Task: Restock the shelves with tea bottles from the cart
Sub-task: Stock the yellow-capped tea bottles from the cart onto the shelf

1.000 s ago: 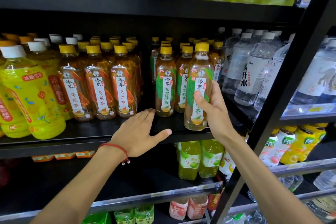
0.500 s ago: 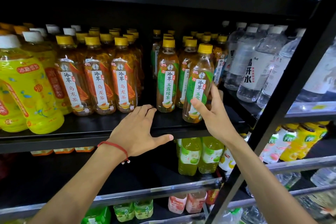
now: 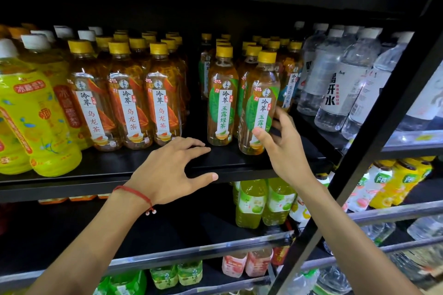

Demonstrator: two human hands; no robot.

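On the middle shelf (image 3: 239, 163), close to its front edge and right of centre, a green tea bottle (image 3: 260, 103) stood upright, with a yellow cap and a green leaf label. The right hand (image 3: 285, 151) held it low down: thumb pressed on the label front, fingers (image 3: 281, 112) curled round the bottle's right side. Bottle base was on the shelf board. Just left of it, near but apart, a matching bottle (image 3: 221, 98) stood at the same front edge, with more of the same kind in rows behind both. The left hand (image 3: 167, 170) was spread wide and held nothing — fingertips resting on the shelf board in front of the oolong tea bottles (image 3: 127, 103), thumb against the shelf's front lip. A red string bracelet (image 3: 134, 193) sat on that wrist. Those oolong tea bottles — orange labels, yellow caps — filled the shelf's centre-left in three front columns. Toward the left end stood large yellow-green bottles (image 3: 31, 115) with white caps. Toward the right end, clear water bottles (image 3: 335, 84) with white caps. A black upright post (image 3: 374, 127) crossed the right side of view, in front of the water. On the next shelf down, green apple drink bottles (image 3: 251, 201) stood below the right hand.
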